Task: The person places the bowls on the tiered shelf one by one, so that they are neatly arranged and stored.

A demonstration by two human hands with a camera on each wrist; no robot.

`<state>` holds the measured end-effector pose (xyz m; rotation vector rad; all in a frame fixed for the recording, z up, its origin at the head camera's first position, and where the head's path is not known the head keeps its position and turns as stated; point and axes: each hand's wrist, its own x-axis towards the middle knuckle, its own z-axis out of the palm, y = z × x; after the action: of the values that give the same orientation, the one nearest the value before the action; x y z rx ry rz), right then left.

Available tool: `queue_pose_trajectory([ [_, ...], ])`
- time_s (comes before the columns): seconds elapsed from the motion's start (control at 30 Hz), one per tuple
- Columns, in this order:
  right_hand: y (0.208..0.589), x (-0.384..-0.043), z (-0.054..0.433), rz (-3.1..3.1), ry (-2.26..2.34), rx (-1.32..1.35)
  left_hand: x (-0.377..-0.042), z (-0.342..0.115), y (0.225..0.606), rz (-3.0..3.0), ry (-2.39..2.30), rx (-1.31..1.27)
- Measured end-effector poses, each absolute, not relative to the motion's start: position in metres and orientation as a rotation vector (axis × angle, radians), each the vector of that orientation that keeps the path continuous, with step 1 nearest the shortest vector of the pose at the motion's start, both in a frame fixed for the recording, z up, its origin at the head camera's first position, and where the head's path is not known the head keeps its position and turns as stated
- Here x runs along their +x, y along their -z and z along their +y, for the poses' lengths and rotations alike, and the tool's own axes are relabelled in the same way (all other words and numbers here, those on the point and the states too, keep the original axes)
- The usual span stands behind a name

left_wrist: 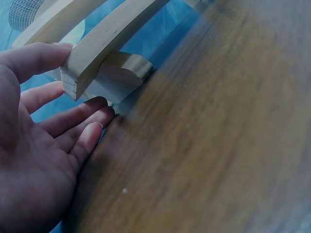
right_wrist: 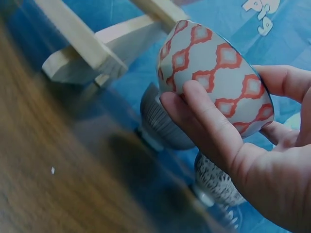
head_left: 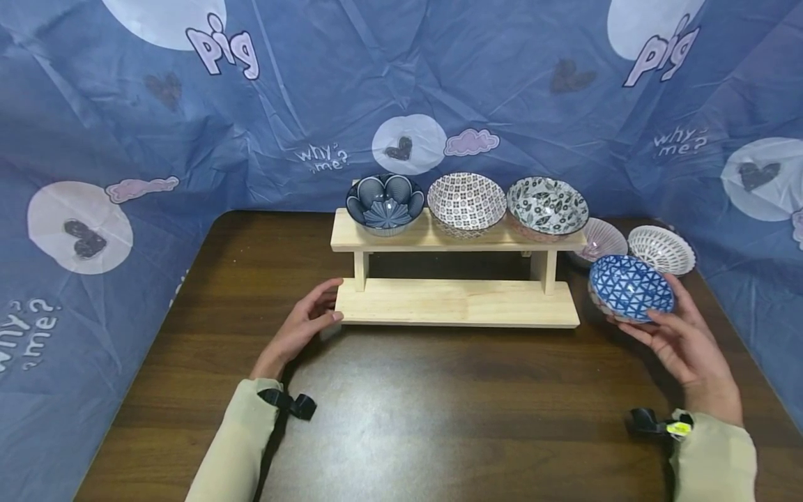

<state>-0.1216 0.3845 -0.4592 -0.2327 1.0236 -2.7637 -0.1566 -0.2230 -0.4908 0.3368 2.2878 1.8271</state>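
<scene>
My right hand holds a small bowl by its rim and side, above the table at the stand's right end. Its inside has a blue and white triangle pattern; in the right wrist view, its outside is white with red diamonds. At the left, my left hand grips the end of the lower board of a two-tier wooden stand. In the left wrist view, the thumb and a finger lie on either side of the board end, the other fingers below it.
On the upper board stand a dark blue petal bowl, a brown-patterned bowl and a black-and-white leaf bowl. Behind the held bowl are a pinkish ribbed bowl and a white speckled bowl. Blue printed cloth surrounds the brown table.
</scene>
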Motion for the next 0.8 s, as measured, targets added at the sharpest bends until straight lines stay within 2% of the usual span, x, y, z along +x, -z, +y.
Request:
queue_pose_trajectory([
  [0.3, 0.442, -0.119, 0.375, 1.052, 2.749, -0.218, -0.157, -0.223, 0.491, 2.283, -1.838, 0.35],
  [0.6, 0.428, -0.119, 0.357, 0.918, 2.715, -0.368, -0.157, -0.223, 0.49, 2.291, -1.831, 0.358],
  [0.8, 0.425, -0.121, 0.347, 0.962, 2.656, -0.374, -0.156, -0.223, 0.489, 2.288, -1.837, 0.358],
])
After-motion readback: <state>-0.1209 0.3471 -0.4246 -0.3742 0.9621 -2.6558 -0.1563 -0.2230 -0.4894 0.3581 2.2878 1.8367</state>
